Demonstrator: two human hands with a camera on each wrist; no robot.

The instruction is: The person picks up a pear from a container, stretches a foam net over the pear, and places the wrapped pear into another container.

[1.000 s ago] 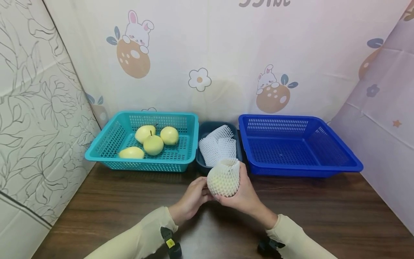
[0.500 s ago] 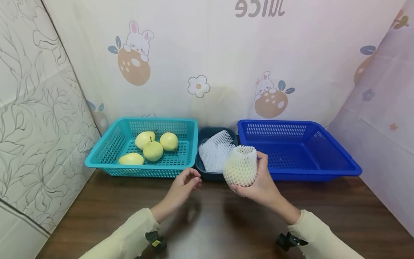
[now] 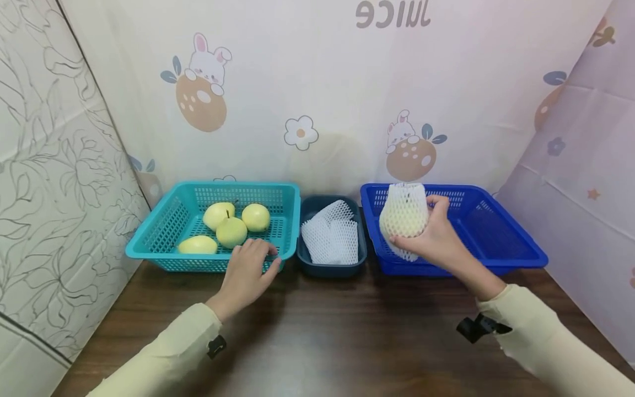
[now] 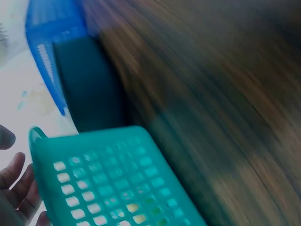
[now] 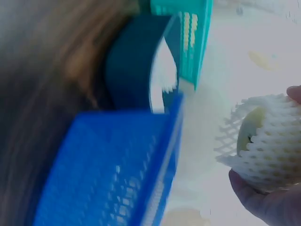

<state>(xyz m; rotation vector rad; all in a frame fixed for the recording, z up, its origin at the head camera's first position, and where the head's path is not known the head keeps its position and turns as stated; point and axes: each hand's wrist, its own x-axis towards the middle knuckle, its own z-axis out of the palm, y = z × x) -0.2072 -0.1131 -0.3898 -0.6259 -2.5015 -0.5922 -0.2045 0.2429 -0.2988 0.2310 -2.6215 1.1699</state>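
Note:
A pale yellow pear in a white foam net sleeve (image 3: 405, 218) is gripped by my right hand (image 3: 436, 234), over the left part of the blue basket (image 3: 496, 262). In the right wrist view the pear's skin (image 5: 251, 125) shows through the sleeve's open end. My left hand (image 3: 246, 273) holds nothing; its fingers reach over the front rim of the teal basket (image 3: 163, 256), relaxed and slightly bent. Several bare pears lie in that basket, the nearest being a greenish one with a stem (image 3: 231, 231).
Between the two baskets stands a small dark blue bin (image 3: 332, 270) with several white foam net sleeves (image 3: 329, 237) in it. A brown wooden table (image 3: 317, 331) lies under everything. A printed curtain (image 3: 332, 82) hangs close behind the containers.
My right hand has carried the sleeved pear rightward and forward, from before the dark bin to over the blue basket. My left hand has let go of it and moved left to the teal basket.

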